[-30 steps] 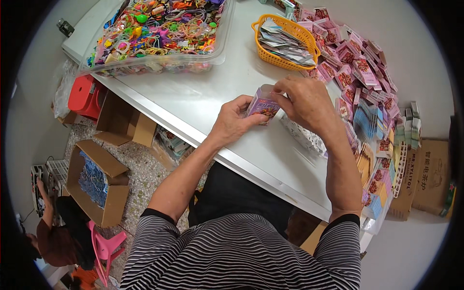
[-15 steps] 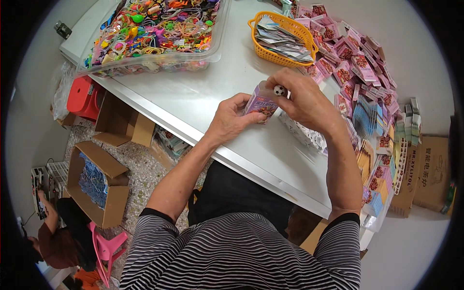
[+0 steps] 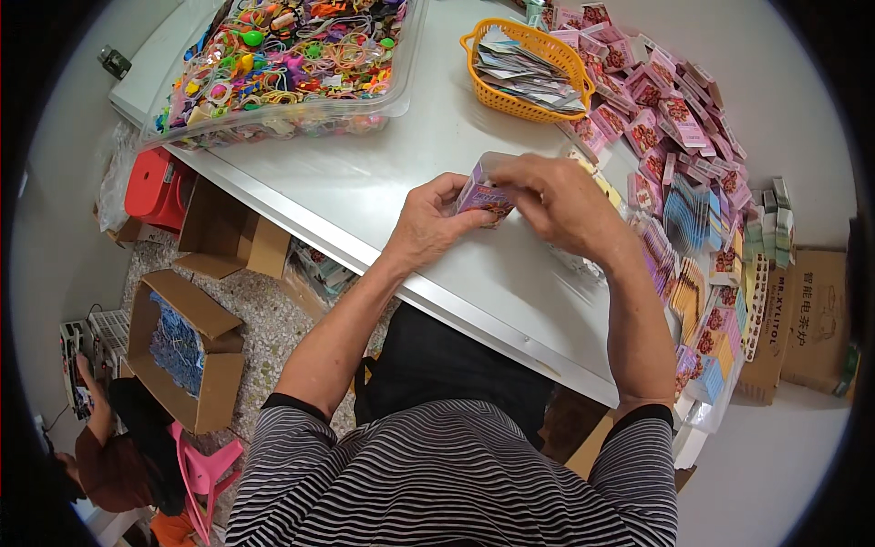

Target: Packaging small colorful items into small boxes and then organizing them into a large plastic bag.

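Note:
A small purple printed box (image 3: 479,195) is held upright, slightly tilted, in my left hand (image 3: 427,226), with the thumb across its front and the fingers behind. Over the box's top, my right hand (image 3: 567,199) bends its fingers down against the right side of the opening. Whatever sits between those fingertips is hidden. Partly under my right wrist lies a white thing with a dark pattern (image 3: 583,265). Beyond my hands stands a yellow plastic basket (image 3: 521,107) with flat packets inside.
A clear plastic tub (image 3: 401,98) of colourful small trinkets stands at the far left of the white table (image 3: 474,283). Pink boxes (image 3: 679,123) are heaped at the right. Cardboard boxes (image 3: 219,401) and a red stool (image 3: 157,190) stand on the floor; a co-worker (image 3: 114,456) sits lower left.
The small football-patterned ball at my right fingertips is out of sight now. My right hand has dropped lower and turned over the box opening. The left hand keeps its hold.

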### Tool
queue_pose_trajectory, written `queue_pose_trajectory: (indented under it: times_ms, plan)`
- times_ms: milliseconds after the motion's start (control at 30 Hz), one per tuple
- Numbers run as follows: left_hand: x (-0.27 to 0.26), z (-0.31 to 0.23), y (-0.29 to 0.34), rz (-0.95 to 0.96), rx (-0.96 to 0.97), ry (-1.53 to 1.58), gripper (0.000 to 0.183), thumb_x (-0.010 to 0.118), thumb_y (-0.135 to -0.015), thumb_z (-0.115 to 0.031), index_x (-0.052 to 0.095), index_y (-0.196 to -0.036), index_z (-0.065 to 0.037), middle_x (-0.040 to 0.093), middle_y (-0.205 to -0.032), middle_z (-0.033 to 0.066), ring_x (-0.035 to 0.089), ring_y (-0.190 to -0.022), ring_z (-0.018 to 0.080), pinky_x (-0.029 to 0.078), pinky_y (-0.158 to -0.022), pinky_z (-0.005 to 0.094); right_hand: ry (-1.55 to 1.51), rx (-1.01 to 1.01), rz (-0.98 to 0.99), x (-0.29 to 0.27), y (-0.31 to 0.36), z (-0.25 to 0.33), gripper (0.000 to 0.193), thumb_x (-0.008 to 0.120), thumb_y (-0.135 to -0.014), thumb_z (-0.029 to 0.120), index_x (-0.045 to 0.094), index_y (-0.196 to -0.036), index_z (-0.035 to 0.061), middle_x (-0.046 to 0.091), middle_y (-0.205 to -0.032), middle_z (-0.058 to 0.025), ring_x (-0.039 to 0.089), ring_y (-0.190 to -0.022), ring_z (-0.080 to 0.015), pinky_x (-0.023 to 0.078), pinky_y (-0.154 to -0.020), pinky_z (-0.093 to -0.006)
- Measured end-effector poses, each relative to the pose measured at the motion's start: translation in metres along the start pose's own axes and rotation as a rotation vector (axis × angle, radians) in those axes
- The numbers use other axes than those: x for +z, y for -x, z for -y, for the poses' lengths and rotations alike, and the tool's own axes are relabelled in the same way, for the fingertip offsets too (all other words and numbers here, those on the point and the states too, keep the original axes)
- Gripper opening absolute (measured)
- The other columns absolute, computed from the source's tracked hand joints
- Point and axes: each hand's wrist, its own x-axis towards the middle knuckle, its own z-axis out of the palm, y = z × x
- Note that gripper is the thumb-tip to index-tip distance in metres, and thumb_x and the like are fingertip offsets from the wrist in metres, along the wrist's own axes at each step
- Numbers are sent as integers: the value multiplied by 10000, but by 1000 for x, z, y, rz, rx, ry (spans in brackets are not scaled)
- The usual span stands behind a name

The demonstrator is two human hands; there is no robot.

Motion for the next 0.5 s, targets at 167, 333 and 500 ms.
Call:
queue_pose_trajectory:
  times_ms: [167, 333, 500]
  plan:
    - [4, -1, 1, 40, -1, -37, 369, 768, -869, -9, 623, -1201, 57, 715, -1081, 114, 680, -971, 152, 559, -903, 296, -95, 105, 282, -9, 3, 13, 303, 716, -885, 257, 675, -1056, 11, 688, -902, -201, 661, -806, -389, 520, -737, -442]
    - [1, 6, 3, 10, 19, -48, 354, 735, -876, 29, 607, -1205, 55, 712, -1098, 123, 686, -978, 164, 567, -900, 295, -96, 15, 228, 6, 8, 10, 389, 723, -919, 350, 700, -1108, 11, 719, -923, -161, 690, -763, -290, 534, -693, -358]
    - [5, -1, 0, -36, -11, -105, 353, 764, -871, 13, 596, -1178, 59, 719, -1107, 165, 706, -985, 186, 582, -899, 309, -251, 263, -236, -43, 36, -18, 294, 713, -924, 170, 714, -1163, -2, 750, -903, -115, 655, -678, -133, 529, -620, -296]
